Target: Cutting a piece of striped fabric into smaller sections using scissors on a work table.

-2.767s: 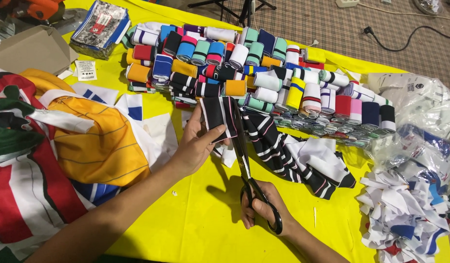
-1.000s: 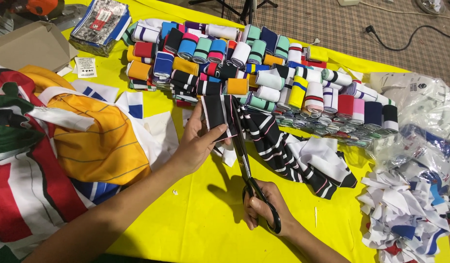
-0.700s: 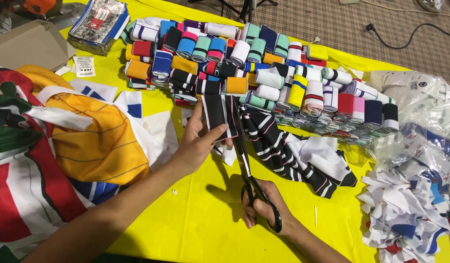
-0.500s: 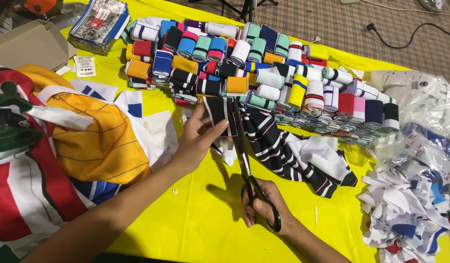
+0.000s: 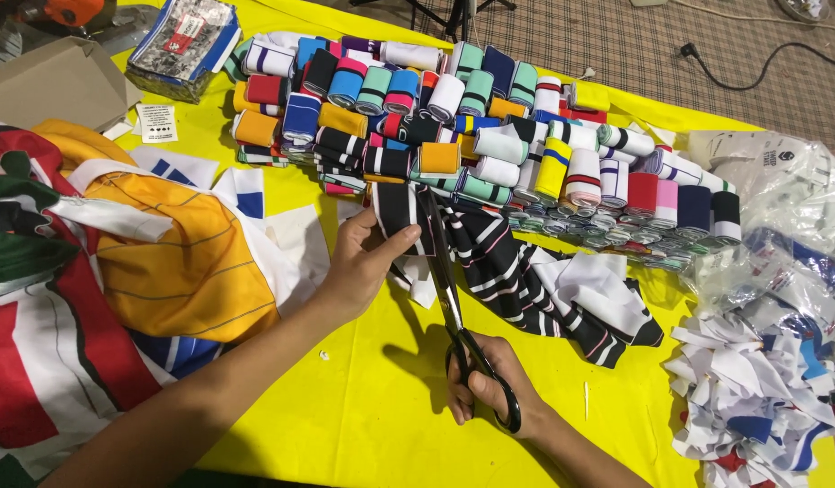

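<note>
From the head view I see my left hand [image 5: 363, 262] pinching the black striped cloth [image 5: 517, 271] flat on the yellow table [image 5: 345, 407], my right hand [image 5: 490, 389] gripping scissors [image 5: 449, 289] partway into it, most still uncut.

A yellow-covered tabletop [image 5: 363, 425] carries rows of rolled striped ribbing [image 5: 490, 126], a black striped strip [image 5: 526, 280], folded coloured jerseys [image 5: 119, 271], a cardboard box [image 5: 51, 86], white offcuts [image 5: 761, 380] and what may be clear plastic bags [image 5: 779, 190].
</note>
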